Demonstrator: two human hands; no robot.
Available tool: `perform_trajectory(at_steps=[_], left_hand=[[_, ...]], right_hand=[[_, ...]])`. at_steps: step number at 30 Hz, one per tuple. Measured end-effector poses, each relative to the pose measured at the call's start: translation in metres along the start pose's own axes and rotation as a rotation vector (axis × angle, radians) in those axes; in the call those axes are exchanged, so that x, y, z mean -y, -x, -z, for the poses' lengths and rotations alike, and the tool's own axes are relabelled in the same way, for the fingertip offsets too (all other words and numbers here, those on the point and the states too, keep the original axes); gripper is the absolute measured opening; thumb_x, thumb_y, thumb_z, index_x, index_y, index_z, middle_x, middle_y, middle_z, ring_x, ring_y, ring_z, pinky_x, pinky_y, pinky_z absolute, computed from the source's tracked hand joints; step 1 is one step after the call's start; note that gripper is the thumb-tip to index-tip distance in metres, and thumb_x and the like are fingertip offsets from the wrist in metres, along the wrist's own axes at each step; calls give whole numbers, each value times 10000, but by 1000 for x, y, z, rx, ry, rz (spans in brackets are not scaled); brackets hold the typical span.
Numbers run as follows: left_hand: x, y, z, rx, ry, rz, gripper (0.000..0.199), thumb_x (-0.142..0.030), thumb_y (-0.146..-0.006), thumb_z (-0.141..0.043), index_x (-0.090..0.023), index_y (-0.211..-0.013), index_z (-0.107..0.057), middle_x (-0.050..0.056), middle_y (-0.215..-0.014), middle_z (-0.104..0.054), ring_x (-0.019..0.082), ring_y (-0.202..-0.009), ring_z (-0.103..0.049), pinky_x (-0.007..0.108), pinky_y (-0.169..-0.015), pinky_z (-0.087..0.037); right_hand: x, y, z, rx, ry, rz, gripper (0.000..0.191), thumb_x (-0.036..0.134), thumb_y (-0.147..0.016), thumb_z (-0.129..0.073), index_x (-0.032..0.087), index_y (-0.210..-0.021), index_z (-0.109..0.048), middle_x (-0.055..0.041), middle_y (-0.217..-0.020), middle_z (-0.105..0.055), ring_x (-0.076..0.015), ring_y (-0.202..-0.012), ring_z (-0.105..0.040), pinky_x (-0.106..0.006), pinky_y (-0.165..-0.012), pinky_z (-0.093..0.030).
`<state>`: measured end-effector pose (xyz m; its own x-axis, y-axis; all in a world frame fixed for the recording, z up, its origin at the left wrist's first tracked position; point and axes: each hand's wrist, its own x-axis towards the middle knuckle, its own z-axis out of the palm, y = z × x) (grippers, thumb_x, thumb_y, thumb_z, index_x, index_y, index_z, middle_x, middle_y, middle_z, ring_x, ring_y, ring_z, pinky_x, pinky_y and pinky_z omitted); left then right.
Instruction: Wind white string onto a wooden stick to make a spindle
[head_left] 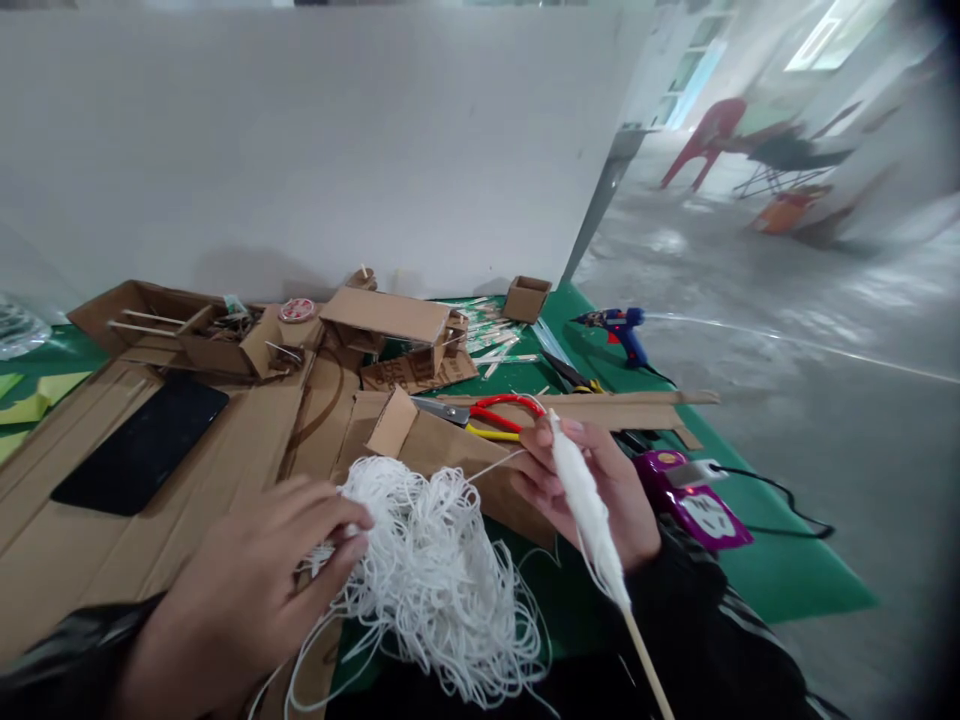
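Observation:
My right hand [600, 490] grips a wooden stick [646, 655] wound with white string [583, 500], thumb and fingers closed near its upper end. A big tangled heap of white string [442, 570] lies at the front of the table, and one strand runs from it up to my right hand. At the heap's left edge is my left hand [262, 575], thumb and fingers closed on some of the string. Behind the right hand lie scissors [502, 408] with red and yellow handles.
A black phone [142, 440] lies on cardboard sheets [247, 450] at left. Cardboard boxes [390, 315] and a roll of tape [297, 310] are at the back. A blue glue gun [619, 325] and purple power strip [694, 500] sit on the green tabletop [795, 570] at right.

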<state>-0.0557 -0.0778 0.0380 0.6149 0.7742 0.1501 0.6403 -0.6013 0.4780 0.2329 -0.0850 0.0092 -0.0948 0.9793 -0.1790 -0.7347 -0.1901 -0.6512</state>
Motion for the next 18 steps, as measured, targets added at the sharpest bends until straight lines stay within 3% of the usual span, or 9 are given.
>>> perform_trajectory(at_steps=[2,5,7,10,18], left_hand=[[-6,-28,-5,80,-107,-68,221,-284,-908,-533,-242,-1101,-634,48,-1069,-689,254,-1029,-596,375,-871,-463],[-9,-56,-22,174,-139,-183,430,-207,-867,-536,-207,-1297,-523,83,-1290,-603,291,-1209,-495,443,-1008,-390],[-8,-64,-33,232,-133,-192,458,-155,-849,-509,-206,-1304,-515,88,-1205,-643,285,-1137,-545,447,-971,-411],[-4,-63,-41,271,-131,-129,350,-186,-862,-493,-208,-1202,-575,89,-1049,-682,288,-1008,-600,450,-894,-441],[1,-56,-33,216,219,126,196,-222,-915,-435,-237,-1061,-566,10,-963,-697,190,-856,-658,297,-752,-470]], right_hand=[[0,1,-3,-10,39,-23,185,325,-804,-594,174,-697,-595,46,-631,-388,-80,-501,-337,-190,-441,-387],[1,3,-5,-19,75,-77,203,358,-794,-589,180,-698,-595,23,-689,-427,-98,-531,-389,-186,-395,-394],[4,6,-5,-10,88,-97,200,363,-793,-587,181,-711,-600,10,-726,-460,-104,-539,-424,-181,-362,-406],[10,13,-5,9,127,-111,195,358,-796,-584,185,-707,-594,-2,-756,-520,-101,-512,-474,-171,-318,-413],[11,29,-4,22,312,-220,251,429,-850,-585,195,-760,-567,11,-657,-600,-42,-294,-403,-118,-235,-273]])
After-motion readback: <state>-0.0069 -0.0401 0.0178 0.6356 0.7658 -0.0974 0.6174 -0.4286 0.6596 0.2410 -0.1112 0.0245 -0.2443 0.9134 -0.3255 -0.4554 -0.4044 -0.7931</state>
